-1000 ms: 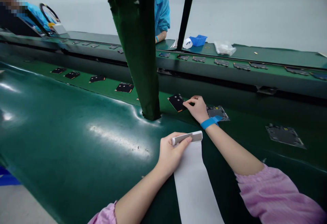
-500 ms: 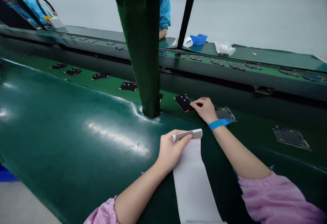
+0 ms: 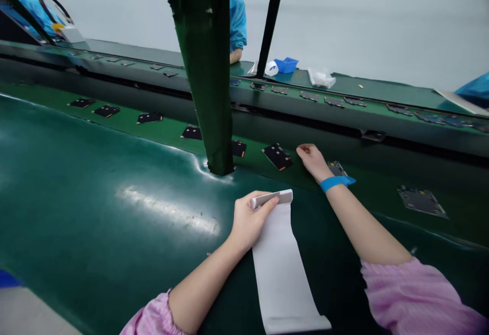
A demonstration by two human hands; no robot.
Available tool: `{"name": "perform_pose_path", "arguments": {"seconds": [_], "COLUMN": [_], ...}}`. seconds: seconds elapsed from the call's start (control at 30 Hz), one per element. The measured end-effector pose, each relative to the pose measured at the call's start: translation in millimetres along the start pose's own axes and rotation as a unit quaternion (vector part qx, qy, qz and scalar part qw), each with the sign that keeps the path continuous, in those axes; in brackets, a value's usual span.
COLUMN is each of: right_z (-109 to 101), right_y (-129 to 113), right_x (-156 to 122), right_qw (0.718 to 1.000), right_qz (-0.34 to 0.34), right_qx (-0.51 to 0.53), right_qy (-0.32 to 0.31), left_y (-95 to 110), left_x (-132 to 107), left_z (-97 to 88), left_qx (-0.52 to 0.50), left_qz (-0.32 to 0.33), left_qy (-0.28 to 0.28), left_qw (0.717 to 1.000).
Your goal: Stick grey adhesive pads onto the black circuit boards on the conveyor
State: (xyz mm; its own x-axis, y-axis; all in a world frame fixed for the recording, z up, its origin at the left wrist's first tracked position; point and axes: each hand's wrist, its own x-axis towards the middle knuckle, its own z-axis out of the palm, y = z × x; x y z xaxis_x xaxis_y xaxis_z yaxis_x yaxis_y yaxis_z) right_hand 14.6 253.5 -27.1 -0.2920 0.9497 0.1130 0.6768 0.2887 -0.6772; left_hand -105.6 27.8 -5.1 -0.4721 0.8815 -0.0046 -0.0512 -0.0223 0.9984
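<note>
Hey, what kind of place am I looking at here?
Probably an electronics assembly line: long green conveyor belt carrying rows of small black square circuit boards, and another worker's blue sleeve across it. The left hand holds a white paper strip.

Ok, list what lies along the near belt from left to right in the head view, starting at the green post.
Green post → black board → right hand → blue wristband → grey board.

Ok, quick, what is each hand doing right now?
Left hand: closed on the folded top end of the white strip.
Right hand: open, holding nothing, beside the black board.
</note>
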Motion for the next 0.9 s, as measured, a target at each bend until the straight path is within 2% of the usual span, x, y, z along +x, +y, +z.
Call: {"name": "perform_pose_path", "arguments": {"seconds": [0.1, 0.17, 0.23, 0.3, 0.37, 0.43, 0.5, 0.6, 0.7, 0.8, 0.9], "right_z": [-6.4, -4.6, -1.0, 0.2, -3.5, -12.2, -24.6, -45.2, -62.1, -69.2, -66.3], "right_y": [-14.7, -31.1, -47.9, -60.5, -65.7, -61.8, -48.4, -16.8, 6.8, -1.1, -34.1], "right_x": [1.7, 2.9, 5.3, 8.5, 10.8, 10.2, 6.3, -4.2, -21.8, -50.9, -84.2], "right_qw": [0.999, 0.992, 0.973, 0.957, 0.956, 0.968, 0.980, 0.975, 0.974, 0.970, 0.956], "right_qz": [-0.029, -0.074, -0.118, -0.135, -0.136, -0.140, -0.156, -0.180, -0.178, -0.194, -0.252], "right_qx": [-0.026, -0.091, -0.174, -0.221, -0.215, -0.155, -0.048, 0.083, 0.028, -0.044, -0.017], "right_qy": [-0.014, -0.053, -0.098, -0.131, -0.144, -0.135, -0.109, -0.103, -0.138, -0.137, -0.149], "left_y": [-0.7, -1.7, -3.0, -3.9, -4.1, -3.7, -2.8, -2.3, -3.4, -4.9, -4.5], "left_x": [0.1, 0.2, 0.3, 0.5, 0.9, 1.4, 1.8, 1.7, 1.4, 0.9, 0.5], "left_z": [0.3, 0.4, 0.5, 0.5, 0.3, 0.1, -0.3, -0.8, -1.2, -1.6, -1.5], "left_qx": [0.001, 0.001, 0.000, -0.002, -0.004, -0.004, -0.003, -0.001, -0.001, 0.002, 0.004], "left_qz": [0.002, 0.006, 0.008, 0.006, 0.004, 0.003, 0.000, -0.005, -0.006, -0.005, -0.008], "left_qy": [-0.006, -0.006, -0.003, -0.003, -0.003, -0.004, -0.004, -0.005, -0.003, -0.003, -0.011], "left_qw": [1.000, 1.000, 1.000, 1.000, 1.000, 1.000, 1.000, 1.000, 1.000, 1.000, 1.000]}}
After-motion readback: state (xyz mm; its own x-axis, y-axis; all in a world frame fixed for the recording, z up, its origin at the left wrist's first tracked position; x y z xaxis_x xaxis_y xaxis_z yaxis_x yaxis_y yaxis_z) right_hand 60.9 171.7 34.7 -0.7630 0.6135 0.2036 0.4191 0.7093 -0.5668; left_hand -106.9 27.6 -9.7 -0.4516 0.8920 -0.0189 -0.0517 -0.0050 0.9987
